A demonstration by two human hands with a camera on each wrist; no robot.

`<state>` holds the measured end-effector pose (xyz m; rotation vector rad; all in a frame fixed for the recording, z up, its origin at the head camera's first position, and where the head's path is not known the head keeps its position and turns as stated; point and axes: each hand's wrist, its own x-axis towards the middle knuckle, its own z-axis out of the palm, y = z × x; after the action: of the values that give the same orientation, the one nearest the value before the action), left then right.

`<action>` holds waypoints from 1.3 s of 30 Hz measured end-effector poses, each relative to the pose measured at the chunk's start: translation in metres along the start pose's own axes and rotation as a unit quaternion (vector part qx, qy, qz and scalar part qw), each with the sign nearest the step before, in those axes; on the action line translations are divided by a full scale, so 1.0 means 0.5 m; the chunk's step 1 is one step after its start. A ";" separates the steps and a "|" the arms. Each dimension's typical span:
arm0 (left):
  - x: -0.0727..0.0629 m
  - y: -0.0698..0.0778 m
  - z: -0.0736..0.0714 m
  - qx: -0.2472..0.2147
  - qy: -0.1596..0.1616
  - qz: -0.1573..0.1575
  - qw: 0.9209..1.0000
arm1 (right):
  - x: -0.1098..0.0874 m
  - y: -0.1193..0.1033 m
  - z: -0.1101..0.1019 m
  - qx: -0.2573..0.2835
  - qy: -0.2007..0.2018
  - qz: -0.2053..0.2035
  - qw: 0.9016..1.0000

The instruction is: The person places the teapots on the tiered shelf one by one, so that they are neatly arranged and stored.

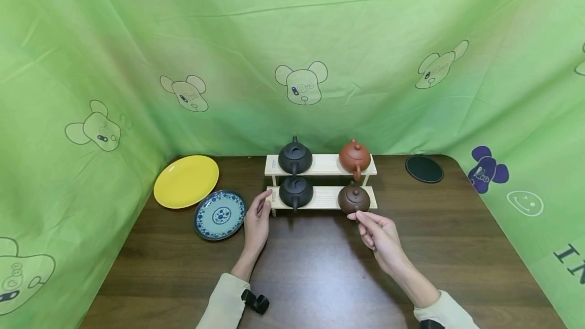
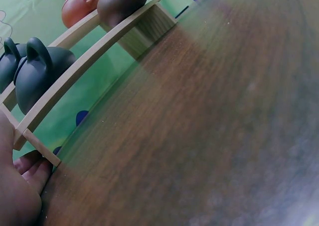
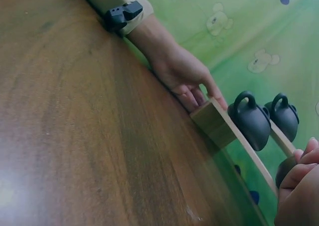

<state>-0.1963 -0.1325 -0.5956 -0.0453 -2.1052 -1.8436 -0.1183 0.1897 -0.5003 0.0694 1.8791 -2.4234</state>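
A two-tier wooden display rack [image 1: 325, 198] stands at the back middle of the table. My left hand [image 1: 257, 221] grips the left end of its lower tier; in the right wrist view that left hand [image 3: 182, 71] has its fingers around the end leg. My right hand [image 1: 383, 240] pinches the handle of a dark brown teapot [image 1: 354, 198] at the lower tier's right end. Whether the teapot's base touches the board is unclear. A black teapot [image 1: 296, 193] sits on the lower tier's left. Above are another black teapot [image 1: 294, 157] and a reddish-orange teapot [image 1: 354, 156].
Left of the rack lie a yellow plate [image 1: 186, 182] and a blue-patterned plate [image 1: 220, 215], close beside my left hand. A dark round coaster [image 1: 424, 169] lies at the back right. Green printed cloth [image 1: 301, 24] hangs around the wooden table [image 1: 315, 273].
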 end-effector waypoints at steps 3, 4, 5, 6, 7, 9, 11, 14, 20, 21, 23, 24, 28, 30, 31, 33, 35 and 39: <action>0.001 -0.004 0.001 -0.005 0.000 -0.002 1.000 | 0.007 0.001 0.006 -0.003 0.008 -0.002 1.000; 0.002 -0.007 0.001 -0.009 0.000 -0.006 1.000 | 0.010 0.002 0.007 -0.005 0.010 -0.001 1.000; 0.002 -0.007 0.001 -0.009 0.000 -0.005 1.000 | 0.012 0.002 0.009 -0.006 0.013 -0.002 1.000; 0.002 -0.008 0.000 -0.010 0.000 -0.005 1.000 | 0.014 0.002 0.010 -0.007 0.016 -0.001 1.000; 0.002 -0.008 0.000 -0.010 0.000 -0.005 1.000 | 0.017 0.002 0.011 -0.008 0.018 -0.001 1.000; 0.001 -0.006 0.000 -0.007 0.000 -0.003 1.000 | 0.021 0.001 0.013 -0.010 0.023 0.000 1.000; 0.001 -0.004 -0.001 -0.004 0.001 0.000 1.000 | 0.026 0.000 0.016 -0.012 0.026 0.001 1.000; 0.001 -0.002 0.001 -0.002 0.004 0.000 1.000 | 0.033 -0.003 0.019 -0.014 0.029 0.005 0.999; -0.001 0.001 0.005 -0.006 0.010 0.017 1.000 | 0.046 -0.004 0.022 -0.018 0.037 0.020 0.999; -0.001 0.000 0.005 -0.006 0.010 0.018 1.000 | 0.048 -0.004 0.022 -0.019 0.036 0.022 0.999; 0.000 -0.002 0.004 -0.009 0.008 0.016 1.000 | 0.052 -0.003 0.024 -0.021 0.035 0.024 0.999; 0.001 -0.004 0.003 -0.004 0.009 0.007 1.000 | 0.054 -0.003 0.025 -0.022 0.035 0.026 0.999; 0.002 -0.003 0.001 -0.013 0.001 -0.012 1.000 | 0.061 -0.001 0.023 -0.023 0.031 0.027 0.999; -0.001 0.011 0.002 -0.012 0.003 -0.008 1.000 | 0.062 0.000 0.021 -0.024 0.030 0.029 0.999; -0.003 0.018 0.002 -0.010 0.005 -0.005 1.000 | 0.063 0.001 0.020 -0.024 0.029 0.030 0.999; -0.008 0.033 0.004 -0.002 0.012 0.013 1.000 | 0.063 0.002 0.018 -0.025 0.028 0.030 0.999; -0.010 0.040 0.004 -0.007 0.013 0.028 0.999 | 0.064 0.002 0.017 -0.026 0.029 0.028 0.999; -0.006 0.026 0.002 -0.013 0.010 0.011 1.000 | 0.063 0.003 0.015 -0.025 0.030 0.020 0.999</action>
<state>-0.1905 -0.1287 -0.5844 -0.0554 -2.0591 -1.8502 -0.1494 0.1811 -0.5025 0.1765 1.9420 -2.3725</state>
